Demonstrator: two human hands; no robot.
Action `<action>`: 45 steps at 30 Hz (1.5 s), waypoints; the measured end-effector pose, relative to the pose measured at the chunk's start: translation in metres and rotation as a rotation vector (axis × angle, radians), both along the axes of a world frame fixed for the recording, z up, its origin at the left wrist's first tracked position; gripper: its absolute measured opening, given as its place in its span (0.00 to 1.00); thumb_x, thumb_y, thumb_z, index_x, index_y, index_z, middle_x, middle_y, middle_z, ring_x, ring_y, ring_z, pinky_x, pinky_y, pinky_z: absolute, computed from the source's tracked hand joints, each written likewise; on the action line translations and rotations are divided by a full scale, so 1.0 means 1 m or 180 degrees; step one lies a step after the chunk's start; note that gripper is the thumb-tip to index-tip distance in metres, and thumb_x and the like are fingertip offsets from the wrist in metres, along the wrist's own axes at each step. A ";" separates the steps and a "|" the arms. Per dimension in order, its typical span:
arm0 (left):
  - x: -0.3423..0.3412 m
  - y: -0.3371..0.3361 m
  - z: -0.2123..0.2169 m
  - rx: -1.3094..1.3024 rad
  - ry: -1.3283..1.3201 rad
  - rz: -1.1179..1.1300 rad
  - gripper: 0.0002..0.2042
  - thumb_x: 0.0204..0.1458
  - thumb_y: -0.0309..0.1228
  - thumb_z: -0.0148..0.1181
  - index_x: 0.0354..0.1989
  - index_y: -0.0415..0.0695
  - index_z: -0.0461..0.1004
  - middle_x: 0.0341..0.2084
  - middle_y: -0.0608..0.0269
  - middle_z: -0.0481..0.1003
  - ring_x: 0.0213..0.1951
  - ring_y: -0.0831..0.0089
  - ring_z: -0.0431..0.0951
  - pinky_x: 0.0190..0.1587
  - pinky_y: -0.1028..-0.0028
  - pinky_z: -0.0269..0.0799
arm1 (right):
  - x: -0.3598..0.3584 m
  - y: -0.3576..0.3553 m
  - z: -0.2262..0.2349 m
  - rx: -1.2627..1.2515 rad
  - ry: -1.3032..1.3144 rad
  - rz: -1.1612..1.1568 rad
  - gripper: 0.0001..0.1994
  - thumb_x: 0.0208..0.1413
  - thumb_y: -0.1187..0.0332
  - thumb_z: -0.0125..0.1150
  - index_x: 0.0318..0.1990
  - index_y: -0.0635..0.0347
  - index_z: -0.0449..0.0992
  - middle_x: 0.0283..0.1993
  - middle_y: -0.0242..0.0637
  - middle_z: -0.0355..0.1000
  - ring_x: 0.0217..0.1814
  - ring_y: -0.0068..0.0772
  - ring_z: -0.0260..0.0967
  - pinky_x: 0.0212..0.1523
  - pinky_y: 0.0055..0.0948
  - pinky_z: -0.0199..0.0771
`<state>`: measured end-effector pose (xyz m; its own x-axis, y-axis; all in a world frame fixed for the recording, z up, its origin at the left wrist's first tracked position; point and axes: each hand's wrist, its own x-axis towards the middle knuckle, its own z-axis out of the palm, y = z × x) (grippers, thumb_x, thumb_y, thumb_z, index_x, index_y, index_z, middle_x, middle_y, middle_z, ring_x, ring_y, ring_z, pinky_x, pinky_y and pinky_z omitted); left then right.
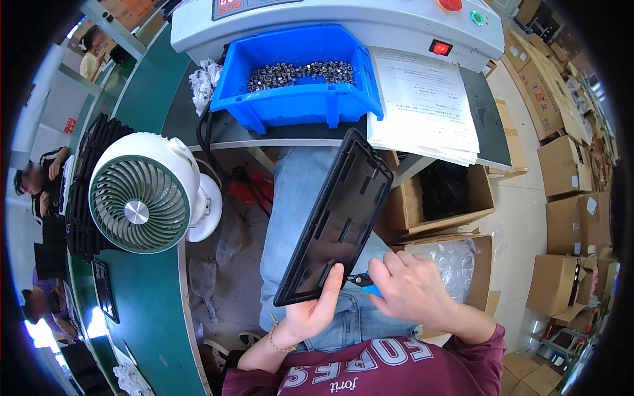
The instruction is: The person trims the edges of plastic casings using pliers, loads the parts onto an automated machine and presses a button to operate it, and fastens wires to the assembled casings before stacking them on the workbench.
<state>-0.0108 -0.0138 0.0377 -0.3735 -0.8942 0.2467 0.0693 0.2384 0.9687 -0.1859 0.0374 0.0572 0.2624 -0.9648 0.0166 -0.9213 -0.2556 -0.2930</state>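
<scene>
White lettering (388,354): maroon cloth shirt (456,366) before blue plastic bin (294,109). Red digits (228,2): white machine (389,26) behind. Fine print (432,111): white paper (456,140), right.

The black panel (335,221) looks like plastic — its inner face smooth and faintly glossy — and the blue bin (297,109) like shiny plastic. The small parts (274,76) are bright metal, the jeans (289,211) matt denim, the carton (549,285) dull cardboard.

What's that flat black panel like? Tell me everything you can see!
The black panel is a long, thin rectangle that looks like plastic, with a raised rim and a shiny face with darker strips. It slants over the blue jeans, its far end leaning right. The left hand holds its near end, thumb on the face. The blue-handled tool in the right hand is close to that end; whether it touches is unclear.
</scene>
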 end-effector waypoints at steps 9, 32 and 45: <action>0.003 -0.007 0.005 0.0703 0.0665 0.0183 0.17 0.52 0.16 0.52 0.51 0.33 0.66 0.44 0.58 0.72 0.47 0.74 0.71 0.51 0.76 0.64 | -0.009 0.004 -0.024 -0.0032 -0.1005 0.0005 0.16 0.39 0.66 0.66 0.30 0.60 0.65 0.24 0.37 0.64 0.22 0.38 0.65 0.21 0.34 0.66; 0.022 0.003 -0.047 0.1391 0.1861 -0.0441 0.24 0.52 0.13 0.49 0.58 0.45 0.61 0.54 0.61 0.65 0.55 0.74 0.65 0.58 0.71 0.60 | -0.021 0.010 -0.022 0.0419 -0.3657 -0.0983 0.17 0.51 0.65 0.60 0.43 0.64 0.65 0.35 0.36 0.63 0.36 0.26 0.63 0.39 0.24 0.63; 0.020 0.001 -0.041 0.1206 0.1290 0.0174 0.23 0.49 0.11 0.51 0.55 0.41 0.63 0.48 0.61 0.69 0.49 0.76 0.69 0.54 0.74 0.65 | -0.028 0.006 0.003 -0.0677 -0.0926 -0.0569 0.25 0.36 0.67 0.63 0.48 0.60 0.68 0.40 0.42 0.63 0.40 0.43 0.62 0.42 0.40 0.63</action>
